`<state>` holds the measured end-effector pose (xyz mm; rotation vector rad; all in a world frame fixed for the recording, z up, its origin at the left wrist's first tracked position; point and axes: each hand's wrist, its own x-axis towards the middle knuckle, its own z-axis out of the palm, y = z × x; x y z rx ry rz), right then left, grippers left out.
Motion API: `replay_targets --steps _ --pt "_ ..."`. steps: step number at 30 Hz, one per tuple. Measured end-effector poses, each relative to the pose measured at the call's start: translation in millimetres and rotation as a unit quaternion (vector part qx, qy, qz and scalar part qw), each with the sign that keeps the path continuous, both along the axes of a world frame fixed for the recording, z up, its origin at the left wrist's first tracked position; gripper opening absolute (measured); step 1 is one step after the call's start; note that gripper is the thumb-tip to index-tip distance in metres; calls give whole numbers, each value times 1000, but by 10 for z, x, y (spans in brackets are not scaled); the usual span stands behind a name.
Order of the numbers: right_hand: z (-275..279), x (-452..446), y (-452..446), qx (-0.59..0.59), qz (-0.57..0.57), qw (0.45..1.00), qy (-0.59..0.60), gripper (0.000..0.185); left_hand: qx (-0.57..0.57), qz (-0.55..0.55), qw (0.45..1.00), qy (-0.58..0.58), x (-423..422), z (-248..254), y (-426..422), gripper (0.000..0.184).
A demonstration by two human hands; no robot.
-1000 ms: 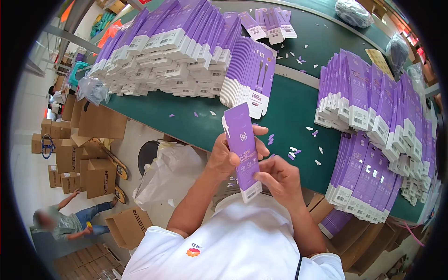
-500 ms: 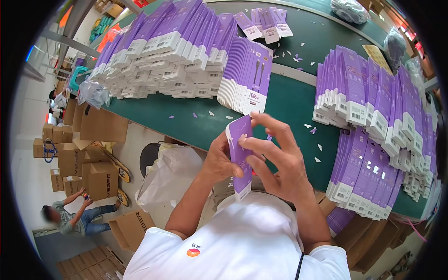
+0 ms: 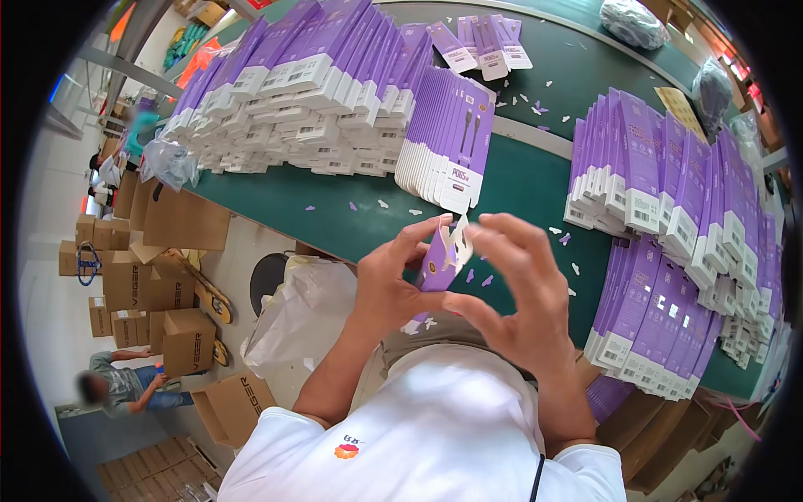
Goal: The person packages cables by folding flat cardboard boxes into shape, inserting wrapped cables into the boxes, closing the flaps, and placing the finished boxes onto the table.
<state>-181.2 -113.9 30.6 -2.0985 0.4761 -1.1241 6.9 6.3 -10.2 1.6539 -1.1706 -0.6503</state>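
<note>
My left hand (image 3: 386,283) is wrapped round a slim purple cardboard box (image 3: 435,266), just in front of the table edge. The end of the box facing away from me is open, and its white flaps stick up. To the right of it, my right hand (image 3: 535,293) has its fingers and thumb apart, slightly blurred. Its fingertips are close to the flaps; whether they touch I cannot tell. Beyond my hands a fanned row of purple and white boxes (image 3: 447,142), printed with a cable picture, lies on the green table (image 3: 284,197).
Large stacks of similar boxes stand at the left (image 3: 293,79) and the right (image 3: 644,309). Flat cartons (image 3: 481,46) and small paper scraps (image 3: 556,230) lie on the table. On the floor at left are brown cartons (image 3: 188,339) and another person (image 3: 130,383).
The box has been turned and tilted in my left hand, so its flapped end now shows open. My right hand has come off the box's face, its fingers spread more.
</note>
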Motion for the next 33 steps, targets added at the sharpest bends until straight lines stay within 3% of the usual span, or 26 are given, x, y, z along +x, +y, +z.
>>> replay_targets --steps 2,4,7,10,12,14,17,20,21,24,30,33 --pt "32 -33 73 -40 -15 996 85 50 -37 33 982 -181 -22 33 -5 103" --pt "47 -14 110 -14 -32 995 95 40 -47 57 940 -334 -51 135 16 100" --pt "109 -7 175 42 -41 988 143 32 -52 84 910 -403 -79 181 63 95" --pt "54 25 160 284 12 953 102 29 -68 74 911 -401 -115 156 128 92" --pt "-216 -30 102 308 76 947 55 20 -81 83 906 -407 -159 88 114 92" --pt "-227 -30 138 293 76 945 121 16 -76 95 903 -412 -214 -30 158 94" --pt "-135 -57 99 232 118 949 178 13 -28 -4 943 -330 -130 93 310 99" --pt "-54 -108 -26 170 183 942 223 23 -100 -128 980 -119 47 73 385 93" --pt "-9 -110 -40 159 201 938 232 25 -76 -196 977 -47 157 92 412 78" --pt "40 -114 -100 155 257 922 245 33 14 -306 948 83 374 257 413 69" --pt "169 -71 -156 163 254 917 263 33 -32 -320 942 94 442 259 297 66" --pt "207 -57 -221 144 240 922 269 32 -133 -307 942 21 456 296 208 62"
